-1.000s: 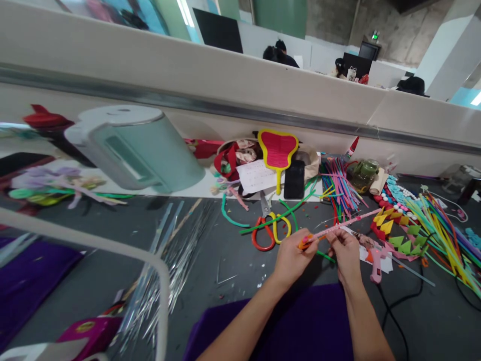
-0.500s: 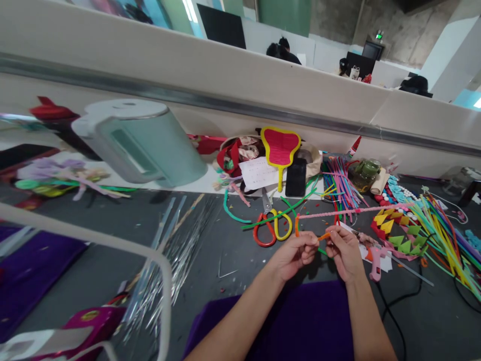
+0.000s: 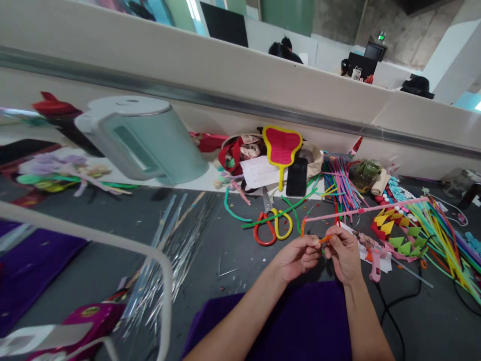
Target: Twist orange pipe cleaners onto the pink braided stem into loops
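Note:
My left hand (image 3: 299,259) and my right hand (image 3: 344,254) meet over the dark desk, fingertips pinched on an orange pipe cleaner (image 3: 325,239). A short stretch of it shows between them, and its upright end stands beyond my left fingers. From the top of that end, a long pink twisted pipe cleaner (image 3: 334,215) runs off to the right. Beyond my left hand lie scissors (image 3: 265,235) with one red and one yellow handle loop, crossed by a green pipe cleaner (image 3: 259,221). A pink glue gun (image 3: 376,263) rests to the right of my right hand.
A pale green kettle (image 3: 158,143) stands at the back left. Silvery strips (image 3: 176,265) cover the left desk. A red and yellow paddle shape (image 3: 281,145) and a phone (image 3: 296,178) lie behind. Pipe cleaner bundles (image 3: 341,175) and zigzag-edged paper bands (image 3: 406,240) fill the right.
The pink twisted piece has shifted slightly right, its far end now higher. My hands remain pinched on the orange pipe cleaner, with the fingers slightly turned. The view has moved a little.

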The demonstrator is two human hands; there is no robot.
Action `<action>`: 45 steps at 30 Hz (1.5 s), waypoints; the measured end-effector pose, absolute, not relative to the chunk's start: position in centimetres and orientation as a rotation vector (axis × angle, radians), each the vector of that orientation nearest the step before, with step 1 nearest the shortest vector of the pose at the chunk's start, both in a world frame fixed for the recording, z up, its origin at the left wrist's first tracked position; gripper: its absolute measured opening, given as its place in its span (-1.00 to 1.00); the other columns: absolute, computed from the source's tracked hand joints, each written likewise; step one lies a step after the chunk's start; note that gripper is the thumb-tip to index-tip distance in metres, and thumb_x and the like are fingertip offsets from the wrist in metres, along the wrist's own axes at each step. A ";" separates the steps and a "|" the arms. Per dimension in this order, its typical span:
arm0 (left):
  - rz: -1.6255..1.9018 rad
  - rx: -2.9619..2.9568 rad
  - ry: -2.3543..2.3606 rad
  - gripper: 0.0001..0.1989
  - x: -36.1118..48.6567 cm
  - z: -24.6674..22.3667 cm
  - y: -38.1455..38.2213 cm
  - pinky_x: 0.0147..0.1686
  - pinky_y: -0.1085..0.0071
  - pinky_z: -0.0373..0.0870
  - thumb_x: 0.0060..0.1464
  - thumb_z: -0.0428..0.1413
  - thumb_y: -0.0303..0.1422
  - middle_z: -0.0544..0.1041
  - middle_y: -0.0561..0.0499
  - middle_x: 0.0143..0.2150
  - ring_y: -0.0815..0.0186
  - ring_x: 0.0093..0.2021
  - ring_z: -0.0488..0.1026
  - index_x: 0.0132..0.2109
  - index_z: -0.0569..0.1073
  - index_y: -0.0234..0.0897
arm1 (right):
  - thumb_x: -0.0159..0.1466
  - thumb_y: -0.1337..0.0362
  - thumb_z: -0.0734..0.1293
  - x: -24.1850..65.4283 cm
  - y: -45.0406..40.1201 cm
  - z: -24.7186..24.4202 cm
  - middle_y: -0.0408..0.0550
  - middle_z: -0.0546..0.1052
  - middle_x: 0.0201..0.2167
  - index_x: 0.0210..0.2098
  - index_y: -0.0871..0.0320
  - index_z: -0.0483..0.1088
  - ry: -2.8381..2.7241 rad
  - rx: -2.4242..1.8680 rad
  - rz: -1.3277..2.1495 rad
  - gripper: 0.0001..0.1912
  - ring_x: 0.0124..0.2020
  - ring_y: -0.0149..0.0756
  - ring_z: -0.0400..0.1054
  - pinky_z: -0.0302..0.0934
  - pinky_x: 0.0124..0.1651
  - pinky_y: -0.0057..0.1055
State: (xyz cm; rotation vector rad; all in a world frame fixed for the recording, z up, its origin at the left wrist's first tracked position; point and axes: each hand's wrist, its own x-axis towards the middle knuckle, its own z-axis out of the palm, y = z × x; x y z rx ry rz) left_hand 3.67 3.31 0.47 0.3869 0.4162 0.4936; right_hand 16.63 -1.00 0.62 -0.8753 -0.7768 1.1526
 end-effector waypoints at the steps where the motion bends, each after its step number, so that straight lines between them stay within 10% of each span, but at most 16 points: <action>1: 0.485 0.382 0.405 -0.87 3.7 0.5 3.3 -0.74 0.64 -0.14 -0.20 0.16 -0.51 0.11 0.21 -0.71 0.61 -0.74 -0.02 -0.56 0.33 -0.39 | 0.06 0.20 0.45 16.6 -1.0 0.6 -0.17 0.36 -0.47 -0.47 0.14 0.47 -0.781 -0.863 1.156 -0.85 -0.60 -0.51 0.19 0.09 -0.65 -0.56; 45: 0.401 0.338 0.296 -0.91 3.3 0.7 3.3 -0.77 0.68 -0.13 -0.17 0.14 -0.55 0.11 0.21 -0.74 0.61 -0.76 -0.07 -0.55 0.38 -0.42 | 0.18 0.22 0.39 16.7 -1.3 0.6 -0.17 0.30 -0.47 -0.41 0.15 0.48 -0.901 -0.667 1.245 -0.88 -0.54 -0.49 0.26 0.12 -0.67 -0.63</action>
